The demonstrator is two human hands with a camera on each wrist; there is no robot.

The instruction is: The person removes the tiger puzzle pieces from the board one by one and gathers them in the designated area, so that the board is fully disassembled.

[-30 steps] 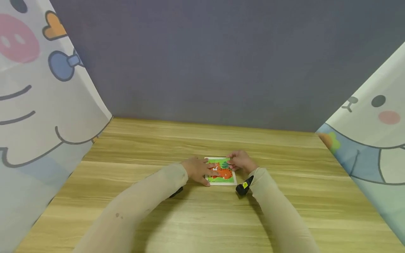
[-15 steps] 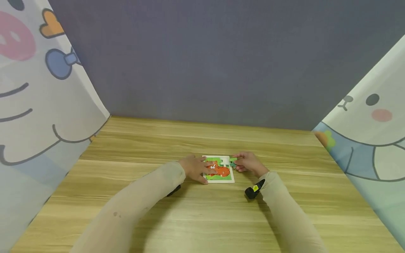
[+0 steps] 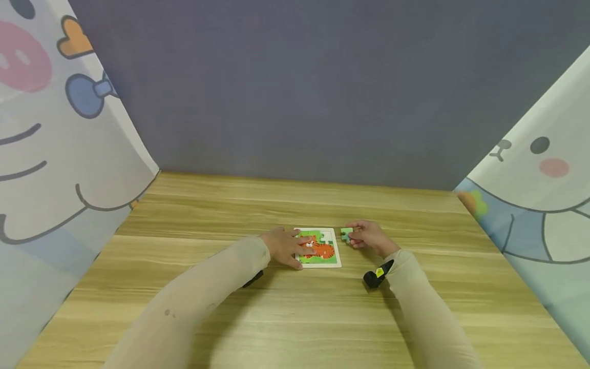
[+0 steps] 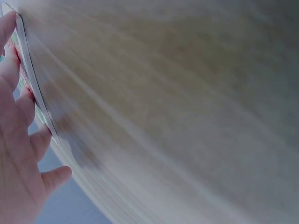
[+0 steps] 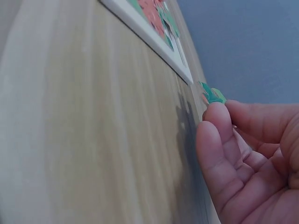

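A white-framed jigsaw puzzle (image 3: pixel 318 265) with an orange tiger on green lies on the wooden table; a white gap shows at its top right corner. My left hand (image 3: pixel 283 248) rests spread on the puzzle's left side, its straight fingers over the tiger. Just right of the frame, my right hand (image 3: pixel 369 237) pinches a green puzzle piece (image 3: pixel 346 234) between thumb and fingers. In the right wrist view that puzzle piece (image 5: pixel 214 94) sticks out past the fingertips, apart from the frame. Only the frame's edge and the fingers show in the left wrist view.
The wooden table (image 3: pixel 295 318) runs back to a dark grey wall (image 3: pixel 295 92). Printed cartoon sheets stand on the left (image 3: pixel 69 154) and right. A black wrist device (image 3: pixel 378 274) sits on the right wrist, close to the tabletop.
My right hand has lifted the green piece out of the puzzle's top right corner and carried it right, baring a white gap. The left hand stays on the puzzle.
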